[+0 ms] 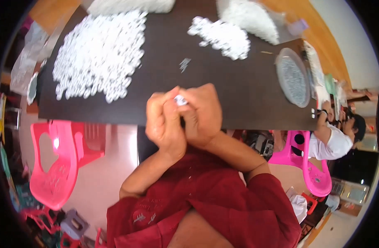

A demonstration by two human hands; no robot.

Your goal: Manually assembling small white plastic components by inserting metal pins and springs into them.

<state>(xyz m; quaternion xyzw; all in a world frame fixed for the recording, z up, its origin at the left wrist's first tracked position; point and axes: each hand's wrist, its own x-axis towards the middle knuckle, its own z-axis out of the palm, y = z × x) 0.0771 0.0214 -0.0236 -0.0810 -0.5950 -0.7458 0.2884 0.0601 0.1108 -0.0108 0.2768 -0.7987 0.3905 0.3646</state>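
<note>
My left hand (164,122) and my right hand (204,113) are pressed together at the near edge of a dark table (239,91). Both pinch one small white plastic part (180,99) between the fingertips. Most of the part is hidden by my fingers. A large heap of the same small white parts (100,53) lies on the table to the far left. A smaller heap (220,35) lies at the far middle. A few thin metal pins (184,63) rest on the dark surface just beyond my hands.
A round clear lid or dish (293,76) of tiny grey pieces sits at the table's right end. Clear bags of white parts (251,16) lie at the far edge. Pink plastic chairs (57,165) stand left and right. Another person in a white shirt (334,142) sits at the right.
</note>
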